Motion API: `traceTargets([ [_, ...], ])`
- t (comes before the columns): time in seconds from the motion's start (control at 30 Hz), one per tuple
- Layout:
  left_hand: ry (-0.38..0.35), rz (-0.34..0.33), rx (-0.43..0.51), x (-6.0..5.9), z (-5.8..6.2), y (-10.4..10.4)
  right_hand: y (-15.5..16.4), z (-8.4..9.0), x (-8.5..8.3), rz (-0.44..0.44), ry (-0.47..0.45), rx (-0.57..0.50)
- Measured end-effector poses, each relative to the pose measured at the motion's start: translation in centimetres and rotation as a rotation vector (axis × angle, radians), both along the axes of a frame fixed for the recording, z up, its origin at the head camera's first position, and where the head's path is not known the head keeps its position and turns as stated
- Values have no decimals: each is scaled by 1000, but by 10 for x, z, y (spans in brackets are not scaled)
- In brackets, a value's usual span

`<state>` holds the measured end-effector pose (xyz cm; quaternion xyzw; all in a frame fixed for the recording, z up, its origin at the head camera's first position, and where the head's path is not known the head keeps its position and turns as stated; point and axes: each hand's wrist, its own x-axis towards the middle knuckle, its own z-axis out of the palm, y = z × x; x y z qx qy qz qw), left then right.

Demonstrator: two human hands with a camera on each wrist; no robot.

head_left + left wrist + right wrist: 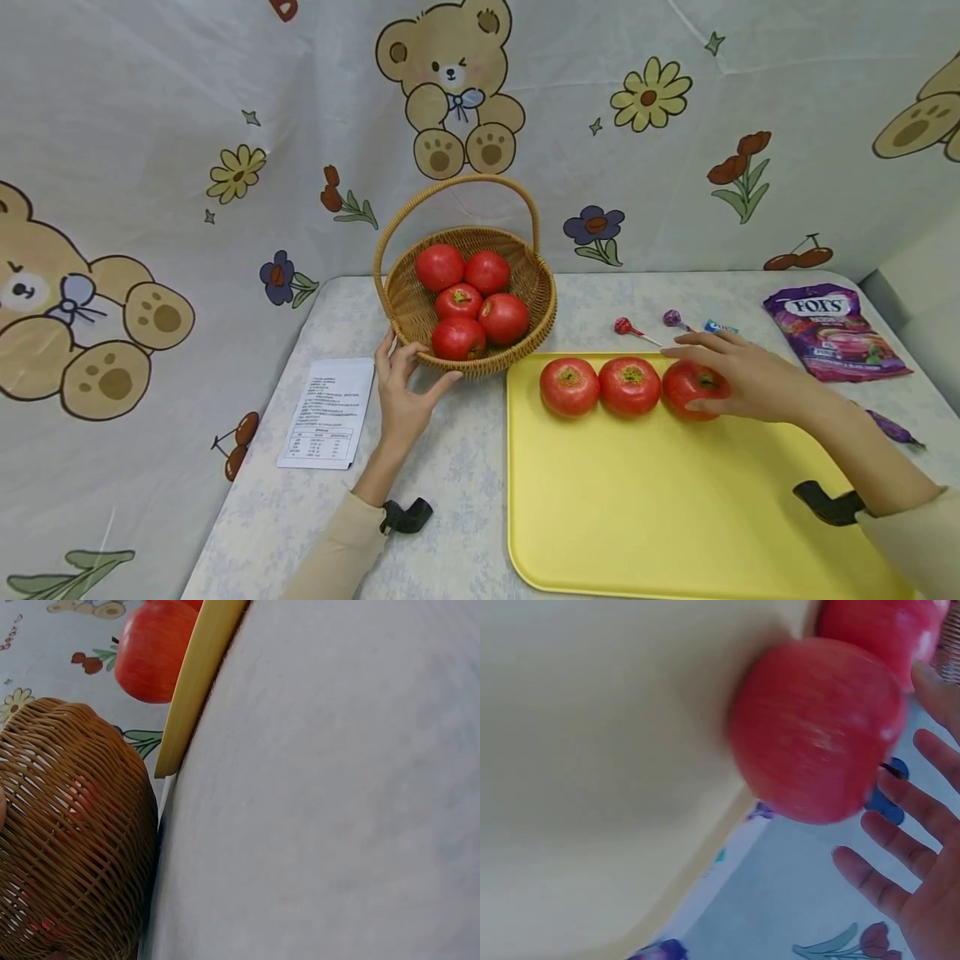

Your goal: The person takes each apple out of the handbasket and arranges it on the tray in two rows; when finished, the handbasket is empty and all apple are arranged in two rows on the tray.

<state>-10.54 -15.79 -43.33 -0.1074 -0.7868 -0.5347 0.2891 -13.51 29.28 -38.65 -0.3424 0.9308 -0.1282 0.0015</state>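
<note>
In the head view, a wicker basket (542,321) with an arched handle contains several red apples (504,318). My left hand (403,408) holds the basket at its near left side, fingers at the rim and thumb low in front. The left wrist view shows the basket's woven wall (82,817) and only a sliver of fingertip. Three apples stand in a row along the far edge of a yellow tray (645,500). Around the rightmost apple (681,385) spreads my right hand (757,383). From the right wrist, its fingers look extended, beside that apple (817,731) without gripping it.
A red lollipop (622,326), a purple lollipop (672,317) and a small blue-wrapped candy (720,326) lie beyond the tray. At the right are a purple candy bag (832,333) and a purple-wrapped item (892,427). A printed white sheet (326,412) lies left of the basket.
</note>
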Motion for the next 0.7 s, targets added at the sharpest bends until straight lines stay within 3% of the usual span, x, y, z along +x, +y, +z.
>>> traceTargets([
  [0.27, 4, 5, -6, 1, 1, -1, -41, 37, -23, 11, -29, -63],
  [0.43, 2, 3, -5, 2, -1, -1, -80, 51, -40, 67, -22, -85],
  [0.7, -10, 1, 3, 1, -2, 0, -147, 61, -72, 317, 65, -184],
])
